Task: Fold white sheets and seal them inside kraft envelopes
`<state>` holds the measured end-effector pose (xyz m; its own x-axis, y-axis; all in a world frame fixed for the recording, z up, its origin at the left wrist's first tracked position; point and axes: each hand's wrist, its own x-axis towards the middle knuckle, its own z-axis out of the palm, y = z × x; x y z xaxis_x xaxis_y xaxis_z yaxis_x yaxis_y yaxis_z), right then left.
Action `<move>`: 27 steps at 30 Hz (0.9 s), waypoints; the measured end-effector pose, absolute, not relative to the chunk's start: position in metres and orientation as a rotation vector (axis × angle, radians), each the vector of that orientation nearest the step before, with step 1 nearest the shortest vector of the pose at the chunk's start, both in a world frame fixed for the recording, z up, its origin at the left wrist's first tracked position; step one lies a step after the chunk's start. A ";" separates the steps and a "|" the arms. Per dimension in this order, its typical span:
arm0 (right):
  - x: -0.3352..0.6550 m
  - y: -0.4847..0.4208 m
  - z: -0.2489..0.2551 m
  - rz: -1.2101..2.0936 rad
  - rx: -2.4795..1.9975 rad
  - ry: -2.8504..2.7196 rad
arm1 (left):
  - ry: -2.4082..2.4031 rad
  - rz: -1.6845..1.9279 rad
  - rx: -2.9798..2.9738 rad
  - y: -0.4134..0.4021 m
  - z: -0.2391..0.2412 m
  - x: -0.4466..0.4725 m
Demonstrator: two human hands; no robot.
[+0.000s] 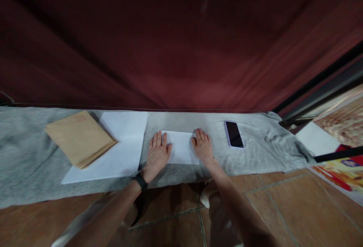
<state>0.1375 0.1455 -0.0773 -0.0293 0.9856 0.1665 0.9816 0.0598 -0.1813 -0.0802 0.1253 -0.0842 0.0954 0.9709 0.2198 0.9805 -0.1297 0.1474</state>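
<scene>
A white sheet of paper (183, 149), which looks folded, lies flat on the grey cloth (181, 119) in front of me. My left hand (159, 151) rests palm down over its left end, fingers stretched out and pointing away from me. Over the right end lies my right hand (203, 145), also palm down with its fingers extended. Both hands touch the paper and hide its two ends. A dark band (140, 182) circles my left wrist.
Left of my hands, larger white paper (127, 156) lies under a stack of brown envelopes (81, 137). A phone (234, 134) in a light purple case lies to the right. Dark red fabric (181, 50) hangs behind the cloth. Tiled floor (283, 205) shows in front.
</scene>
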 end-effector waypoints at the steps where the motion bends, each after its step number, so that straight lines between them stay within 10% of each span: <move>1: 0.141 0.145 -0.073 0.065 -2.059 -2.031 | -2.057 -0.420 -2.302 0.126 -0.081 -0.085; 27: 0.167 0.149 -0.067 0.490 -2.137 -1.765 | -2.228 -0.980 -2.361 0.149 -0.080 -0.103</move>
